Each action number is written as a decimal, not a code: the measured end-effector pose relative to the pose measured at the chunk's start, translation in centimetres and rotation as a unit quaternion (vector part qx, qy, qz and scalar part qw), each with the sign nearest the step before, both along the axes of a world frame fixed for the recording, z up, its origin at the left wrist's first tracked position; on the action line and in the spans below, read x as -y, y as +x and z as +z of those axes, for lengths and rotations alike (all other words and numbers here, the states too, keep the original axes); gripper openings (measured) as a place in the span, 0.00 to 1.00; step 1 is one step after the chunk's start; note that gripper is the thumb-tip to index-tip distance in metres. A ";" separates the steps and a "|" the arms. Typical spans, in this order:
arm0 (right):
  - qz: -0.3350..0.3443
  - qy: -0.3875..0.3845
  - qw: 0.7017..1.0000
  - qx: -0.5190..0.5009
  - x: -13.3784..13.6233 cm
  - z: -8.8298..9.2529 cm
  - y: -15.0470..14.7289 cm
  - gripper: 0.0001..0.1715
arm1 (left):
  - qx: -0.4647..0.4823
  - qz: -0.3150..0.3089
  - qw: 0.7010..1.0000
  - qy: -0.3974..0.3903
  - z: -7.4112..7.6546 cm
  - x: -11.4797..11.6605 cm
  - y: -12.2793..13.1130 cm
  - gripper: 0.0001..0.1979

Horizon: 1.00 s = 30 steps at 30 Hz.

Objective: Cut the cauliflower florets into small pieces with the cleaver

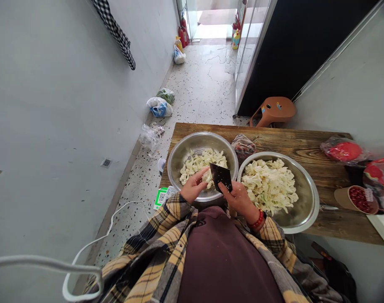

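Observation:
My right hand (239,198) is wrapped round a cleaver (221,176) with a dark blade flecked with white crumbs. The blade stands tilted over the near rim of the left steel bowl (174,158). Close beside the blade, my left hand (194,185) has its thumb and fingers curled round a cauliflower piece (208,176), partly hidden by the cleaver. Cut cauliflower (192,164) lies inside that bowl. Larger cauliflower florets (267,181) are heaped in the right steel bowl (310,210), next to my right wrist.
Both bowls stand on a wooden table (286,141). A plastic bag of reddish contents (243,146) sits behind them. At the right are a paper cup of red pieces (362,198) and a red wrapped bundle (345,150). An orange stool (276,110) stands beyond; bags (160,107) line the left wall.

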State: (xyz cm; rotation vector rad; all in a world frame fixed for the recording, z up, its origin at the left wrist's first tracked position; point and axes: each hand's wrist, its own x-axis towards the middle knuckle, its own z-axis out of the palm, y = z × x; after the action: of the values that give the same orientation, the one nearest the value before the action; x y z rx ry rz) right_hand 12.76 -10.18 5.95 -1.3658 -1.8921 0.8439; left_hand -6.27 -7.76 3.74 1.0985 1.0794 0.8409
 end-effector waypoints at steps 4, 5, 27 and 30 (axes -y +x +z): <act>0.001 -0.019 1.000 -0.017 0.3 -0.2 0.2 0.20 | -0.027 0.029 0.998 0.039 0.0 0.0 0.1 0.30; 0.000 -0.023 0.999 -0.022 0.4 -0.2 0.2 0.20 | -0.043 0.041 0.997 0.042 0.0 -0.1 0.0 0.30; -0.007 0.018 1.000 -0.011 0.8 0.8 0.9 0.19 | -0.235 0.035 0.958 0.163 2.2 -0.2 0.2 0.21; -0.012 0.019 1.000 -0.010 0.7 0.9 0.9 0.17 | -0.239 0.041 0.956 0.166 2.1 -0.1 0.3 0.20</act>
State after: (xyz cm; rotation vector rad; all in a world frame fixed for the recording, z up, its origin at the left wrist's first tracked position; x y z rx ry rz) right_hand 13.66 -10.87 6.81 -1.3496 -1.8634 0.8019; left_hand -6.02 -7.67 5.87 1.6039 1.4228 0.8640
